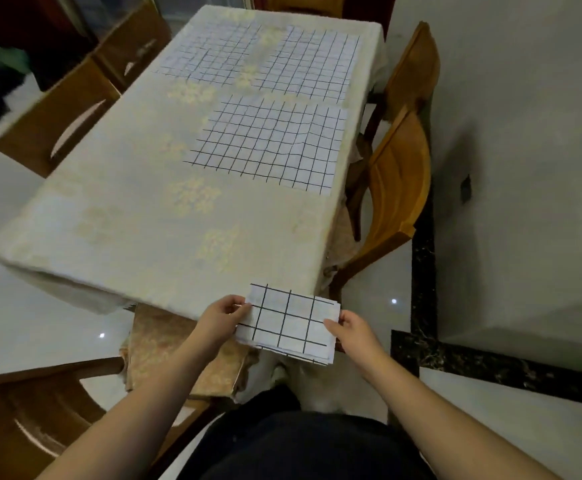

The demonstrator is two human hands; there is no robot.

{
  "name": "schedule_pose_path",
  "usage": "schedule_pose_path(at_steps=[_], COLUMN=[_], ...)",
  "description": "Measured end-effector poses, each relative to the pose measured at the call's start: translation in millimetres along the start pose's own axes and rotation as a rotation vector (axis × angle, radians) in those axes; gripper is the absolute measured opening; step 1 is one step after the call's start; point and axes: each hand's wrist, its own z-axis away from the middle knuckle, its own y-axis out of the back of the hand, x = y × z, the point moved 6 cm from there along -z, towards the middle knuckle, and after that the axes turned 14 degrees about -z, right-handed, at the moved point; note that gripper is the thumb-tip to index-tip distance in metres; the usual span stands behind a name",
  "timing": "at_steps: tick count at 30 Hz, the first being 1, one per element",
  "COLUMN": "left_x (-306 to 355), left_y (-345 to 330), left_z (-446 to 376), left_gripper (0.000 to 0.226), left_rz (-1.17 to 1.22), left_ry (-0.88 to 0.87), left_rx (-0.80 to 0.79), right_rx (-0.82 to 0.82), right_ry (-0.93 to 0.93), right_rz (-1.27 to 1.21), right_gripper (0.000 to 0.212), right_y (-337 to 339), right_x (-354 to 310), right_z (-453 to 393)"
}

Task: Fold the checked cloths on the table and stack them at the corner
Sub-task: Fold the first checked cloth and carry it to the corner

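Note:
A folded white checked cloth (288,322) with black grid lines sits at the near right corner of the table (116,209), partly overhanging its edge. My left hand (222,315) pinches the cloth's left edge. My right hand (350,325) pinches its right edge. Three more checked cloths lie spread flat on the table: one in the middle right (269,143), one at the far left (210,55) and one at the far right (312,65).
A pale patterned tablecloth covers the table. Wooden chairs stand along the right side (398,174), along the left side (57,116) and at the near left (23,410). A grey wall (525,133) runs close on the right.

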Motion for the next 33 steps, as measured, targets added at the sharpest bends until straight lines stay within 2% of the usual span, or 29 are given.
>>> schedule_pose_path(at_steps=[6,12,16,22,27,30,33], left_x=[-7.2,-2.0,-2.5,-5.3,-3.7,2.0,14.6], left_y=[25.0,47.2,57.8,56.6,57.1,63.8,57.0], left_z=[-42.9,-79.7,-93.4,-97.4,-93.7,-92.4,-85.4], left_gripper=[0.016,0.015,0.024,0.029,0.032,0.031,0.027], left_rz=[-0.11,-0.306,-0.425,-0.541,-0.556,-0.632,-0.774], left_ry=[-0.016,-0.075,-0.1,-0.132,-0.182,-0.308,-0.615], left_rx=[-0.005,-0.014,-0.01,-0.008,0.008,0.15,0.271], right_rx=[0.034,0.076,0.097,0.106,0.15,0.196,0.099], right_ry=[-0.064,-0.07,-0.087,-0.07,0.019,0.146,0.352], right_rz=[0.154,0.311,0.416,0.538,0.728,0.829,0.909], right_gripper=[0.017,0.023,0.022,0.018,0.028,0.028,0.024], right_y=[-27.1,-51.2,-61.2,-62.8,-59.9,-61.2,-81.5], right_x=[-8.6,-16.7,-17.2,-14.2,-28.7,-44.8,-50.5], right_z=[-43.0,-73.3,-84.6,-97.9,-88.2,-78.3,-76.2])
